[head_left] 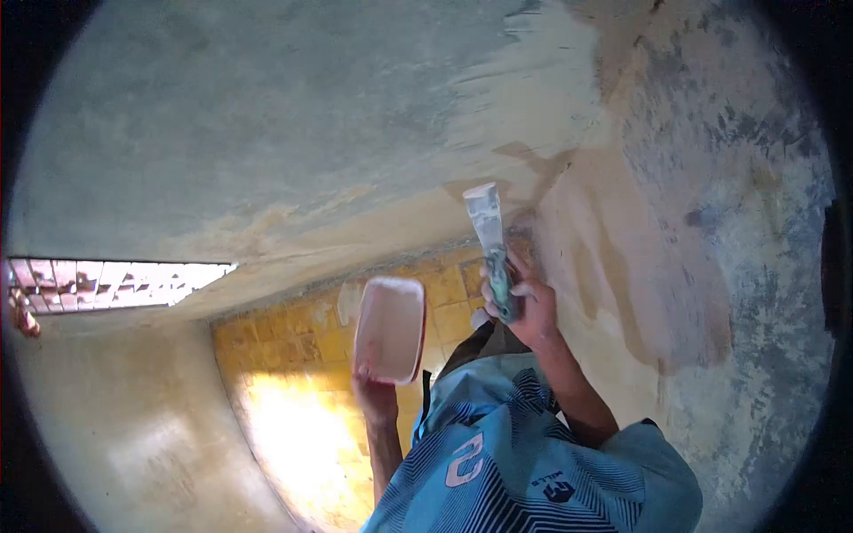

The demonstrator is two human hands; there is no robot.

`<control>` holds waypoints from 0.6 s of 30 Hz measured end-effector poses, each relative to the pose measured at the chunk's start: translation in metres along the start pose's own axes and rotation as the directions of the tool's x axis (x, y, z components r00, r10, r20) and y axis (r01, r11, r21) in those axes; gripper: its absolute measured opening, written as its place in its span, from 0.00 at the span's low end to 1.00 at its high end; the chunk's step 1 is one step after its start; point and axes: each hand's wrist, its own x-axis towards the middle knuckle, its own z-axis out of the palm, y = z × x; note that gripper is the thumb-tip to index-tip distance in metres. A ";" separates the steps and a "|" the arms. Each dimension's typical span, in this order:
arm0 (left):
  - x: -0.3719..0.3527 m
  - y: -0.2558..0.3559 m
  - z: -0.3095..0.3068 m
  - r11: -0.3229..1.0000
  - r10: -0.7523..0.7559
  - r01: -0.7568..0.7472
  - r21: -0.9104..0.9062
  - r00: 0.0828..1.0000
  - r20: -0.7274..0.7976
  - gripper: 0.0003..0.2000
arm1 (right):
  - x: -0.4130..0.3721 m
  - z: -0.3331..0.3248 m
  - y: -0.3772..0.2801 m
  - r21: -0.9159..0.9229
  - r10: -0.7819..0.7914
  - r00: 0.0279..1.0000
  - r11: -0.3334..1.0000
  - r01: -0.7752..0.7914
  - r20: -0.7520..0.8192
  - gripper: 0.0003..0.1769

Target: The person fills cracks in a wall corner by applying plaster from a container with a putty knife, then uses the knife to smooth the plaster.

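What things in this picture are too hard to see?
Head view, tray: too blurred to tell what is in it; left hand covers its lower edge.
Head view, putty knife: right hand wraps its handle.
Head view, shirt: small lettering unreadable, bottom edge cuts it off.

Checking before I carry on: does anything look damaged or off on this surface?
Right of the putty knife in the right hand, the surface is patchy: a smooth tan skim against mottled, worn grey patches. No spill shows around the tray in the left hand.
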 end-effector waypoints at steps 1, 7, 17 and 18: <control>0.006 0.003 0.016 0.999 0.024 -0.023 -0.043 0.999 0.028 0.35 | -0.012 0.005 -0.006 0.003 0.063 0.996 0.998 -0.063 0.060 0.41; 0.040 0.018 0.067 0.999 0.050 -0.049 -0.009 0.979 0.200 0.36 | -0.053 0.073 -0.048 -0.908 0.052 0.916 0.169 0.384 0.397 0.33; 0.057 0.024 0.095 0.996 0.088 -0.087 -0.018 0.953 0.289 0.33 | -0.112 0.141 -0.090 -0.727 0.114 0.976 -0.653 0.213 0.183 0.33; 0.056 0.025 0.097 0.995 0.096 -0.093 -0.025 0.954 0.285 0.33 | -0.114 0.141 -0.098 -0.773 0.105 0.974 -0.594 0.223 0.201 0.33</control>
